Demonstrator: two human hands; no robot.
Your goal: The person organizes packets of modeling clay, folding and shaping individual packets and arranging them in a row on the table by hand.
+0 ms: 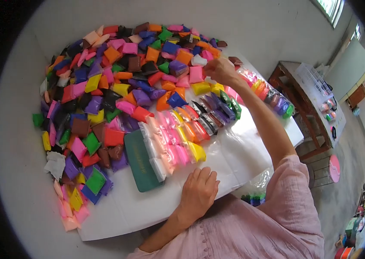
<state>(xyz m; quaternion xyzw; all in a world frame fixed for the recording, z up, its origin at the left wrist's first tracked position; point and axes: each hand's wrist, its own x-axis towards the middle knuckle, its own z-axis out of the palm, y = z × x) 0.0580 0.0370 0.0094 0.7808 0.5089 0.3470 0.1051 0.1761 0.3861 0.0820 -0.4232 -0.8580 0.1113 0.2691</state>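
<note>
Reaching stage: right hand [220, 70] at one o'clock among coloured packets [129, 48], grip indiscernible; left hand [198, 191] loosely curled on bench [117, 211], six o'clock, contents indiscernible

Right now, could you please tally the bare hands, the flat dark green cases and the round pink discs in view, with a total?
Left hand and right hand: 2
Flat dark green case: 1
Round pink disc: 1
Total: 4

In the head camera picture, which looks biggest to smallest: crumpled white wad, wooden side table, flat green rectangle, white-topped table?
Largest to smallest, as they look:
1. White-topped table
2. Wooden side table, though it's farther away
3. Flat green rectangle
4. Crumpled white wad
</note>
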